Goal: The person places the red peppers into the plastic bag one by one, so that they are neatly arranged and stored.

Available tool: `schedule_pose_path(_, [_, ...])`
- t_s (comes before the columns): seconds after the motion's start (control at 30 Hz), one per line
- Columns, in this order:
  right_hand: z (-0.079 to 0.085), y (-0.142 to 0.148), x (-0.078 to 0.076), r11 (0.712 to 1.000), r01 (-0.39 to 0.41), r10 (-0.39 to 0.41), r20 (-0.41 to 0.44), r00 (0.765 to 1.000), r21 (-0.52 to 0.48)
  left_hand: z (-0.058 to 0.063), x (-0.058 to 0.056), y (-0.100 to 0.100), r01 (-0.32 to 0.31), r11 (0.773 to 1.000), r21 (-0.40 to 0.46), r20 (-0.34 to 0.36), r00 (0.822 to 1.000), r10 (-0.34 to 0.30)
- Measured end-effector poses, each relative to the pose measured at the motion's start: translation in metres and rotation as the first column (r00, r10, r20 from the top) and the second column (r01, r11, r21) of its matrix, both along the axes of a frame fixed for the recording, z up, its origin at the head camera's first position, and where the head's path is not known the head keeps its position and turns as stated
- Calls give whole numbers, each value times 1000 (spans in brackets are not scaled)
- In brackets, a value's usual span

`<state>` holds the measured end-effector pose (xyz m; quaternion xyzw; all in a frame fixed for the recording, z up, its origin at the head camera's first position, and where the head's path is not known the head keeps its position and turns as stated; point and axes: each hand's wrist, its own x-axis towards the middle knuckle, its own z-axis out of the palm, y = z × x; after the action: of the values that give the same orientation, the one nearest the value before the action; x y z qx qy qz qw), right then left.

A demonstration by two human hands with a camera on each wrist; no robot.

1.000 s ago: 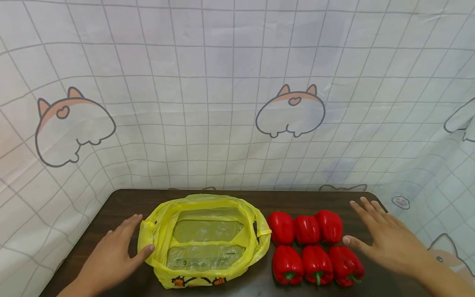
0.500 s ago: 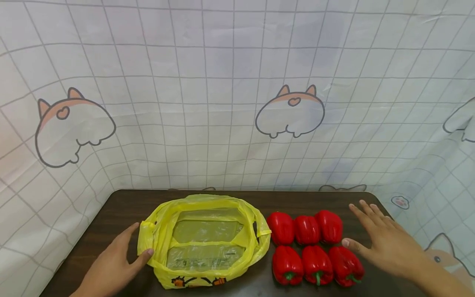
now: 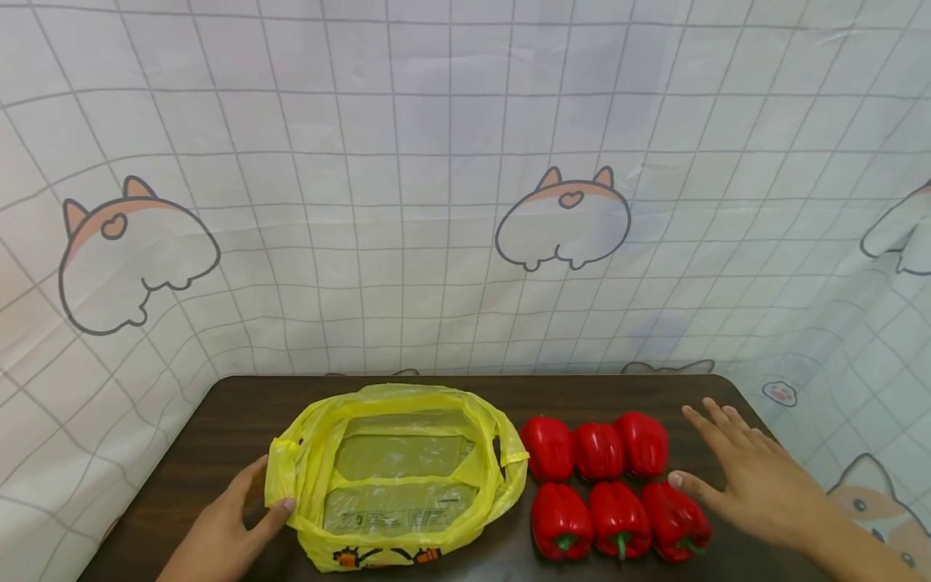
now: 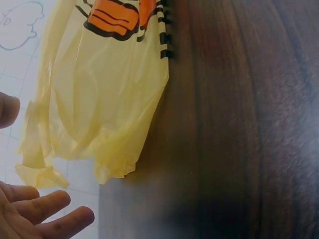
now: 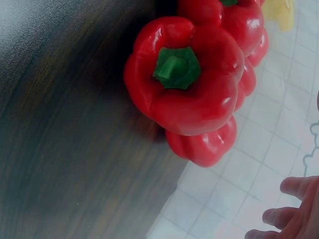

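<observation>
A yellow plastic bag stands on the table with its mouth spread wide and an orange-and-black print on its front. At its left end is my left hand, thumb in front of the bag's edge; the left wrist view has the thumb and fingers spread apart around that end, holding nothing. Two rows of red bell peppers lie to the right of the bag, several in all, green stems showing on the front row. Beside them my right hand hovers with fingers extended and holds nothing. In the right wrist view the nearest bell pepper is apart from the fingers.
The dark wood-grain table ends at a rounded back edge. Behind it and at both sides hangs a white grid-patterned cloth with cartoon dog prints.
My left hand has moved right and slightly down, closer to the bag's left end. My right hand has barely moved. The head view has shifted slightly; bag and bell peppers stay in place.
</observation>
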<state>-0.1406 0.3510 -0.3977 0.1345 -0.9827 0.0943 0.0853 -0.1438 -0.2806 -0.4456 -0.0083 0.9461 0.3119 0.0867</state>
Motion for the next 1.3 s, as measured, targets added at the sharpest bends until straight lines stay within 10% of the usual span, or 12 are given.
schedule_pose_path(0.43, [-9,0,2,1000,0,0,-7,1000,3,-9,10,6,-73,985,156,0,997,74])
schedule_pose_path(0.7, [-14,2,1,1000,-12,12,-15,1000,28,-6,12,13,-157,929,335,-41,983,181])
schedule_pose_path(1.3, [-21,5,10,998,-18,22,72,997,-61,-8,13,20,-203,886,417,-41,969,242])
